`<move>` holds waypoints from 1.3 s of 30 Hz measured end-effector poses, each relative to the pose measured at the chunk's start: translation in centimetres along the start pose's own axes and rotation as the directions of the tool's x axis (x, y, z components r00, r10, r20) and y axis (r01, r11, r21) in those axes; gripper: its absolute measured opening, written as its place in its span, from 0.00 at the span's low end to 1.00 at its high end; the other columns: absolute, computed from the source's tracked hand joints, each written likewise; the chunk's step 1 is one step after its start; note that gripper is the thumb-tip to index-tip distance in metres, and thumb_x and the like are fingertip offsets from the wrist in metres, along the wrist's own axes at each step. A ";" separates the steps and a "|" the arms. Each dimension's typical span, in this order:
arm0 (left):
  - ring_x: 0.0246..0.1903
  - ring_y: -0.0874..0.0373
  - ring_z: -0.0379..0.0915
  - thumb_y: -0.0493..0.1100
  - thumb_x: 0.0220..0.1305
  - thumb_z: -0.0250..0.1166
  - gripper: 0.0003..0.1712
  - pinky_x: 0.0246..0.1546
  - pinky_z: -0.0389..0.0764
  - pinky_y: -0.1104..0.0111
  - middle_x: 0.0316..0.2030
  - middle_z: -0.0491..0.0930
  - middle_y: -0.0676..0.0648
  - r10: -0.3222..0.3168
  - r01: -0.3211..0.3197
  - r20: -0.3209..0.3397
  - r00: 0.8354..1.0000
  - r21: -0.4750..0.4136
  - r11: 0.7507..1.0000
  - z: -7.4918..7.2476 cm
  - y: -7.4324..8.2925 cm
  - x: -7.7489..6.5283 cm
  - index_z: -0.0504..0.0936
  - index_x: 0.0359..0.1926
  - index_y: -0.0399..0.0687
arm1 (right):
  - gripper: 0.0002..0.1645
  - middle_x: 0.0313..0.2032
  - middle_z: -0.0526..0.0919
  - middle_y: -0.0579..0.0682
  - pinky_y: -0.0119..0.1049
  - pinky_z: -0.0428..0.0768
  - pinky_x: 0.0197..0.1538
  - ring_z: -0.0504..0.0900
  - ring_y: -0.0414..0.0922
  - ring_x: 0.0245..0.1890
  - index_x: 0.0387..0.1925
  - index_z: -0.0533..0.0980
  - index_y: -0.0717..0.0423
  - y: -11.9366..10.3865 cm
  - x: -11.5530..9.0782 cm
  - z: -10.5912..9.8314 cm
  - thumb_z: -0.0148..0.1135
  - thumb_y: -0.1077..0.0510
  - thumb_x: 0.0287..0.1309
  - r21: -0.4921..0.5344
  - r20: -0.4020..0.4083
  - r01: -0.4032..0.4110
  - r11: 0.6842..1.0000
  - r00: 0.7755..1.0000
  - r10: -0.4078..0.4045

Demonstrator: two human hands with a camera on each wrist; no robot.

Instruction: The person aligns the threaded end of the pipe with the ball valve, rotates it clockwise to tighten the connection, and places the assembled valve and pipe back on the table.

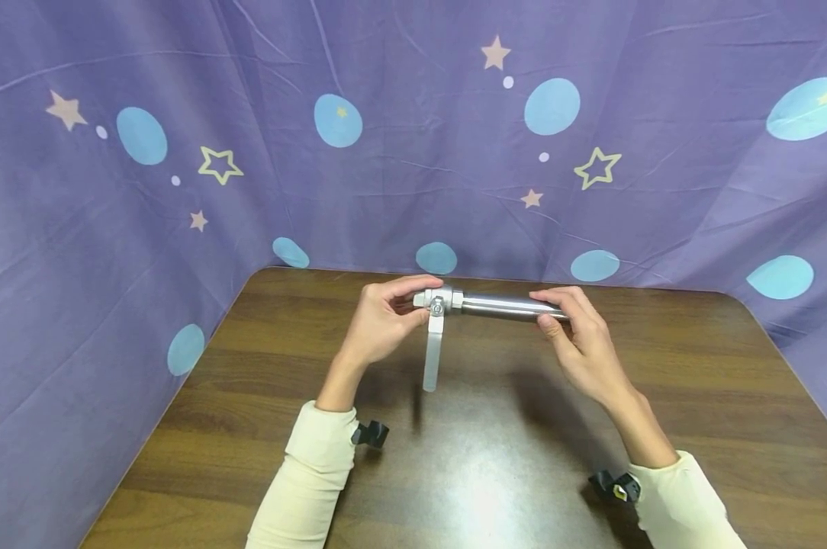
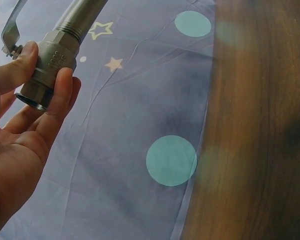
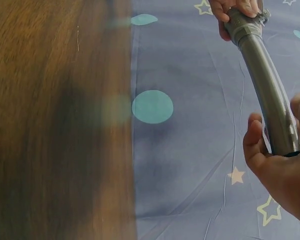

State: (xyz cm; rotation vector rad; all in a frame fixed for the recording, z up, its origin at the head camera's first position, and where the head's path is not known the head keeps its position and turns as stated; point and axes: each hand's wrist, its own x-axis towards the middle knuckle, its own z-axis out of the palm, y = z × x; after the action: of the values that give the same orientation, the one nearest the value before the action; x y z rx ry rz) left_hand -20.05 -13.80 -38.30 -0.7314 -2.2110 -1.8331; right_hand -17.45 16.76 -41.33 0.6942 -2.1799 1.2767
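My left hand (image 1: 381,320) grips a metal ball valve (image 1: 445,296) between thumb and fingers. Its flat lever handle (image 1: 432,358) points down toward me in the head view. A shiny metal pipe (image 1: 503,306) joins the valve's right end, and the two lie in one line above the table. Around the pipe's far right end my right hand (image 1: 585,347) curls its thumb and fingers. The left wrist view shows the valve body (image 2: 51,62) with its open end facing down. In the right wrist view the pipe (image 3: 270,95) runs from one hand to the other.
A brown wooden table (image 1: 249,412) lies under both hands, bright glare on its front middle. Behind it and along the left hangs a purple curtain (image 1: 413,168) with stars and blue dots. Dark wrist mounts (image 1: 371,435) sit at the cream sleeves (image 1: 304,480).
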 end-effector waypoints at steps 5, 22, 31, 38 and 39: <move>0.47 0.65 0.85 0.19 0.56 0.67 0.25 0.52 0.90 0.70 0.57 0.88 0.33 0.011 -0.011 -0.009 1.000 -0.002 1.000 -0.1 0.0 0.0 0.87 0.57 0.30 | 0.31 0.62 0.67 0.61 0.14 0.79 0.52 0.74 0.34 0.53 0.67 0.77 0.63 -0.1 -0.3 0.1 0.66 0.76 0.64 0.038 0.059 -0.065 0.997 0.996 0.063; 0.44 0.68 0.84 0.19 0.57 0.68 0.25 0.49 0.90 0.73 0.56 0.88 0.33 0.011 -0.011 -0.010 1.000 0.007 1.000 -0.2 0.2 0.0 0.87 0.57 0.31 | 0.28 0.57 0.76 0.64 0.15 0.76 0.44 0.75 0.33 0.50 0.60 0.78 0.65 0.0 -0.1 0.0 0.70 0.78 0.58 -0.049 0.001 0.036 0.998 0.999 -0.036; 0.45 0.68 0.84 0.19 0.57 0.67 0.25 0.49 0.89 0.75 0.57 0.88 0.34 0.007 -0.007 -0.002 1.000 -0.002 1.000 -0.2 0.1 -0.1 0.87 0.57 0.31 | 0.28 0.52 0.84 0.57 0.18 0.74 0.30 0.75 0.32 0.36 0.58 0.83 0.63 -0.1 0.3 -0.2 0.72 0.77 0.55 -0.007 -0.043 0.096 0.995 0.994 -0.096; 0.48 0.68 0.84 0.19 0.57 0.67 0.25 0.53 0.89 0.72 0.57 0.87 0.33 0.004 -0.004 0.002 1.000 -0.010 1.000 -0.2 0.1 0.0 0.87 0.57 0.30 | 0.27 0.50 0.85 0.56 0.17 0.80 0.35 0.80 0.29 0.35 0.60 0.83 0.62 0.0 0.3 -0.3 0.68 0.78 0.59 0.032 -0.031 0.058 0.998 0.998 -0.057; 0.48 0.68 0.84 0.20 0.57 0.68 0.25 0.54 0.89 0.72 0.58 0.87 0.33 0.003 -0.003 0.003 1.000 -0.010 1.000 -0.1 0.1 0.0 0.87 0.57 0.30 | 0.27 0.50 0.84 0.56 0.17 0.81 0.36 0.81 0.29 0.35 0.60 0.83 0.63 0.0 0.2 -0.3 0.67 0.78 0.60 0.041 -0.028 0.049 0.998 0.998 -0.048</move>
State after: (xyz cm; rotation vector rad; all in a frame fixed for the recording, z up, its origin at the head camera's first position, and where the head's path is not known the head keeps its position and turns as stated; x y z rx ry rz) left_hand -20.04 -13.91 -38.13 -0.7397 -2.2033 -1.8438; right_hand -17.57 16.99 -41.04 0.7375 -2.1072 1.3021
